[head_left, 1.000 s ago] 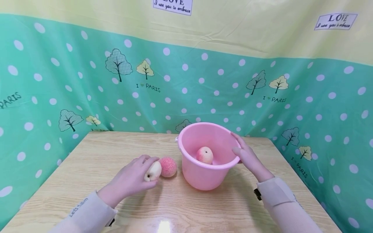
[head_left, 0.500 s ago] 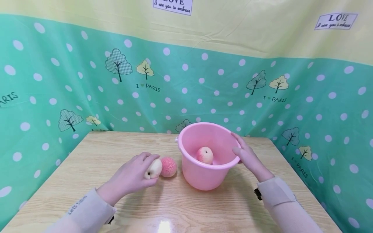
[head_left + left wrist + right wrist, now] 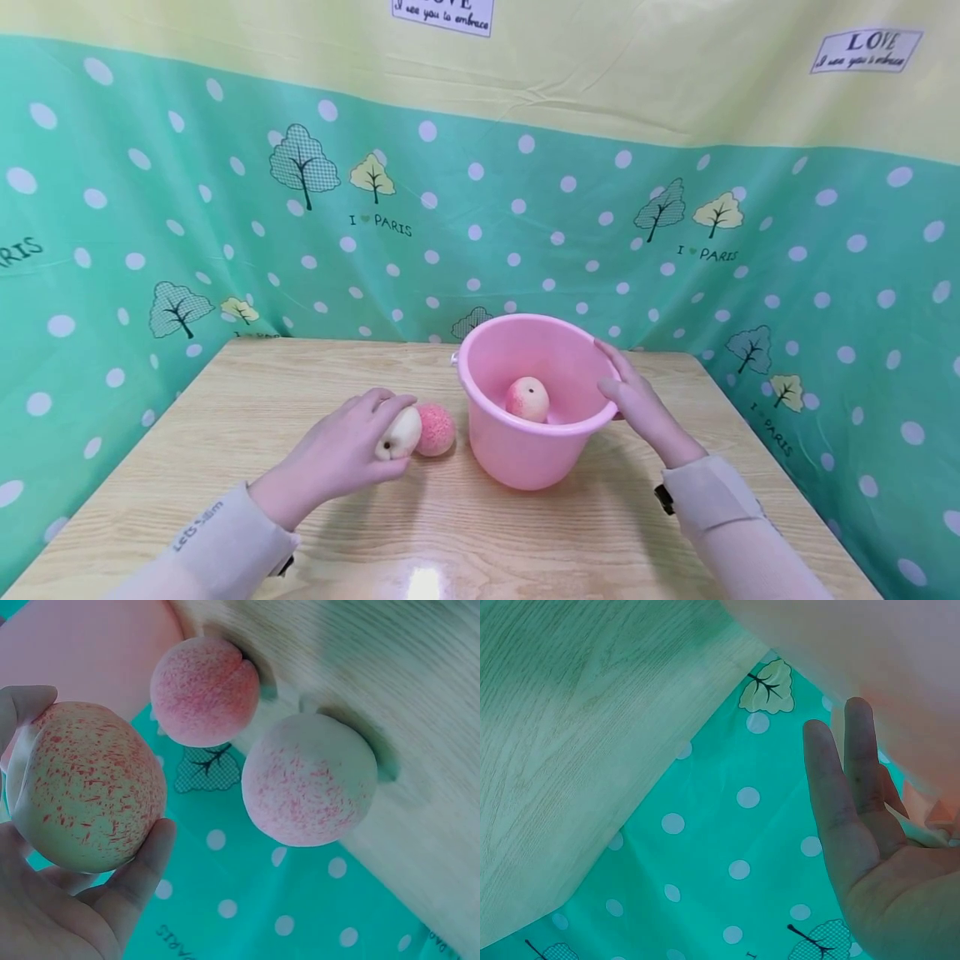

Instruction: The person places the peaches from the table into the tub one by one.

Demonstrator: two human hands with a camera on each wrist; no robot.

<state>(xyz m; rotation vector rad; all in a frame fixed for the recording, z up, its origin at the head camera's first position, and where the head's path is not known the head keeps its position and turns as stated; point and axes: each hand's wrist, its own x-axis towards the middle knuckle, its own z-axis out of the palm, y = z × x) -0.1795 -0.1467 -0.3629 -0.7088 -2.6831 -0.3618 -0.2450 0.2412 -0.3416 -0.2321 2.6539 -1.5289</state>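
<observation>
My left hand (image 3: 337, 450) holds a pale peach (image 3: 400, 435) between thumb and fingers; in the left wrist view this peach (image 3: 90, 787) shows red flecks. Just beyond it on the table sits a pinker peach (image 3: 435, 431). The left wrist view also shows another whitish peach (image 3: 309, 780) on the table, which my left hand hides in the head view. My right hand (image 3: 637, 404) grips the right rim of a pink bucket (image 3: 517, 458), thumb inside and fingers outside. Inside the bucket lies one peach (image 3: 528, 400), cream with a pink blush.
The wooden table (image 3: 480, 542) carries all of this. A green and yellow printed curtain (image 3: 390, 275) hangs close around its back and sides. The bucket's handle joint (image 3: 454, 360) sticks out at its left rim.
My left hand has shifted slightly to the right and away from me with its peach. The pinker peach has edged a little to the right. My right hand and the bucket stay put.
</observation>
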